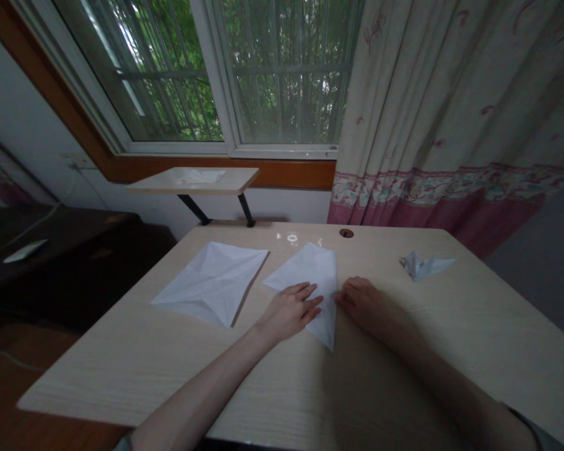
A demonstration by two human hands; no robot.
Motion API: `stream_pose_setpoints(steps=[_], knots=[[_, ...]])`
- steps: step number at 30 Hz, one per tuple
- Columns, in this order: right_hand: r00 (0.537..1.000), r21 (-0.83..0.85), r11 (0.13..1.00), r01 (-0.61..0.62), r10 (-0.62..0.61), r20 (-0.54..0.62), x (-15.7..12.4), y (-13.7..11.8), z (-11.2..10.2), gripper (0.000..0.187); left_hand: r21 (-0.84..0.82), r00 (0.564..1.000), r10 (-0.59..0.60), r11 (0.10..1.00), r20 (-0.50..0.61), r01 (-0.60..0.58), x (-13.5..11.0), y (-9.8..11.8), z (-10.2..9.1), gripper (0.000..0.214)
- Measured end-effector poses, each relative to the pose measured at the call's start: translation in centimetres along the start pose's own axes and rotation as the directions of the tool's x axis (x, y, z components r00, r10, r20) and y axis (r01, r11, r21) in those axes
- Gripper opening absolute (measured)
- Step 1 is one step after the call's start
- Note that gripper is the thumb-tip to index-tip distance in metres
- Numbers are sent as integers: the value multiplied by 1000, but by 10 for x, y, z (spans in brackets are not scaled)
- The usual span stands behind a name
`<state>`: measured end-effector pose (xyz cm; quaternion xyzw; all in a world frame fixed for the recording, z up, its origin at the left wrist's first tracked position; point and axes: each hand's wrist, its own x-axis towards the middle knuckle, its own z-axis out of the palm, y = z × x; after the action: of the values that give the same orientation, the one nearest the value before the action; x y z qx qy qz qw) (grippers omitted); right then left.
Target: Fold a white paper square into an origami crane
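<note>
Okay, here we are: my left hand (289, 311) is lying flat with the fingers spread, resting on a folded white paper shape (316, 275), and it isn't pinching anything. That paper is a long, pointed kite form, and its near tip runs down between my two hands. My right hand (364, 304) sits open on the bench (122, 376), fingers loosely curved and right at the paper's right edge. It's in shadow, so I can't tell whether it's touching.

Just to the left of the folded paper, with a narrow gap between them, lies a larger creased white paper sheet (211, 282), flat and marked with radiating fold lines. Over on the far right of the bench sits a small folded paper piece (425, 265), well apart from my hands. Near the far edge there's a round cable grommet (346, 233).

Beyond the bench stands a small pale shelf (192, 180) on dark legs, with a sheet of paper (202, 176) on top. Off to the left is a dark wooden cabinet (61, 250) with a white object (26, 250) on it. Behind everything are a window (282, 75) and a patterned curtain (451, 113).
</note>
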<state>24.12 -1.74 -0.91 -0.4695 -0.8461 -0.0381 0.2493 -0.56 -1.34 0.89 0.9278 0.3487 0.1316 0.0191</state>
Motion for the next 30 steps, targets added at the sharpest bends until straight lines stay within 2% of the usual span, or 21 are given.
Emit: stream_pose_setpoints(steps=[15, 21, 30], knots=[[991, 149, 987, -61, 42, 129, 4, -13, -19, 14, -23, 1000, -13, 1000, 27, 14, 2, 0, -5, 34], [981, 294, 950, -106, 52, 185, 5, -20, -25, 13, -30, 1000, -12, 999, 23, 13, 1, -1, -5, 33], [969, 372, 923, -97, 2, 247, 3, -24, -25, 15, -41, 1000, -10, 999, 28, 11, 1, -2, -6, 33]])
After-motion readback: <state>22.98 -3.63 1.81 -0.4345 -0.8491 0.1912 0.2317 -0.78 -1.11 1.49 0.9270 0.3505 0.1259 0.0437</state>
